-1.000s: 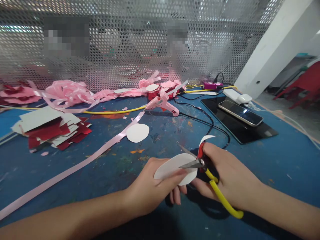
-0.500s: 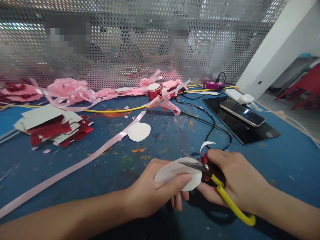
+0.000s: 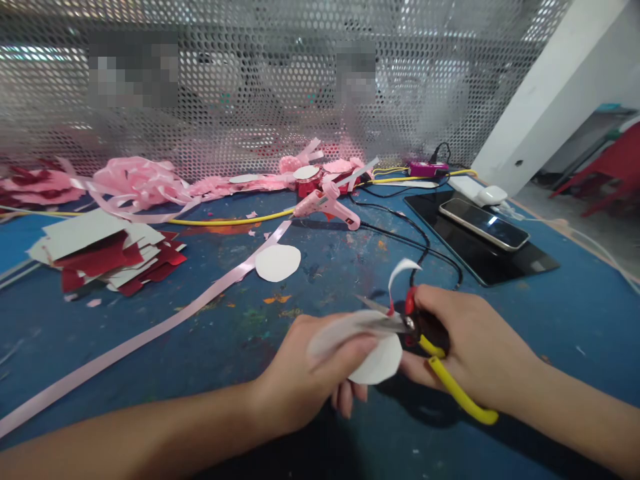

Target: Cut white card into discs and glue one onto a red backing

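My left hand (image 3: 320, 367) pinches a white paper disc (image 3: 383, 360) between thumb and fingers, low in the middle of the view. In my right hand (image 3: 465, 353) is a pair of scissors (image 3: 443, 373) with yellow and red covered handles. Their blades are parted around the disc's upper edge, and a thin curled strip of paper (image 3: 399, 270) rises from the cut. Another white paper disc (image 3: 278, 263) lies beyond my left hand, overlapping the end of a pink ribbon (image 3: 185, 317) stretched across the table.
A pink glue gun (image 3: 327, 205) with a black cord lies ahead. Red and white card pieces (image 3: 105, 250) are piled at left, near bunched pink ribbon (image 3: 143, 180). At right, a phone (image 3: 483, 223) rests on a black panel (image 3: 520, 260). Metal mesh (image 3: 280, 87) stands behind.
The scissors have opened wider and shifted slightly left along the disc's edge. The cut strip has grown longer and curls higher. The disc has tilted in my left hand.
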### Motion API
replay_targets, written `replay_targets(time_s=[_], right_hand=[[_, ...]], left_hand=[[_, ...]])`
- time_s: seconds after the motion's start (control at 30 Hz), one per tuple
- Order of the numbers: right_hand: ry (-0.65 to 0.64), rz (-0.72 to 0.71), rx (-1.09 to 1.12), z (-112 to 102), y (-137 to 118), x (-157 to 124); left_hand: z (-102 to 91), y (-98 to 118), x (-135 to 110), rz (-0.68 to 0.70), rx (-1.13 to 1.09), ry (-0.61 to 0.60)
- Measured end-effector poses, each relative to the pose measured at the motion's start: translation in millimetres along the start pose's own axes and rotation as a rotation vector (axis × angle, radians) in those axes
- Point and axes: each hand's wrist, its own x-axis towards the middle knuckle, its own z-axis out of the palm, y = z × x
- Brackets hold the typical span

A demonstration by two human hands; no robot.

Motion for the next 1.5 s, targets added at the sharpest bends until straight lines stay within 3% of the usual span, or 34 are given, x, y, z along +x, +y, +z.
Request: replay_targets(time_s=[0.17, 0.33, 0.57, 0.7, 1.03, 1.2, 1.33, 1.5], right_hand=[[-0.046, -0.085, 0.093, 6.5, -2.3, -0.1], [-0.066, -0.058, 0.076, 6.2, -3.7, -3.7], [0.005, -0.224, 0.042, 6.4, -0.2, -4.3], [-0.022, -0.204, 0.025, 5.6, 0.7, -4.8], [-0.181, -0.115, 0.070, -0.3, -1.6, -4.9], [-0.115, -0.122, -0.056, -4.4, 0.4, -5.0], [-0.049, -0.120, -0.118, -4.0, 4.6, -4.7], [-0.062, -0.039, -0.094, 0.3, 4.2, -2.1]], left_hand=[[-2.3, 0.4, -0.7, -0.043, 0.177, -0.146], [-3.7, 2.6, -0.3, -0.080, 0.184, -0.153], [-2.1, 6.2, -1.9, -0.116, 0.109, -0.160], [-1.5, 7.2, -1.7, -0.126, 0.122, -0.158], [-0.4, 9.5, -1.0, -0.135, 0.098, -0.106], [-3.7, 9.7, 1.1, -0.129, 0.109, -0.085], [-3.1, 5.9, 2.0, -0.058, 0.027, 0.030], [-2.3, 5.3, 1.0, 0.026, 0.052, 0.082]])
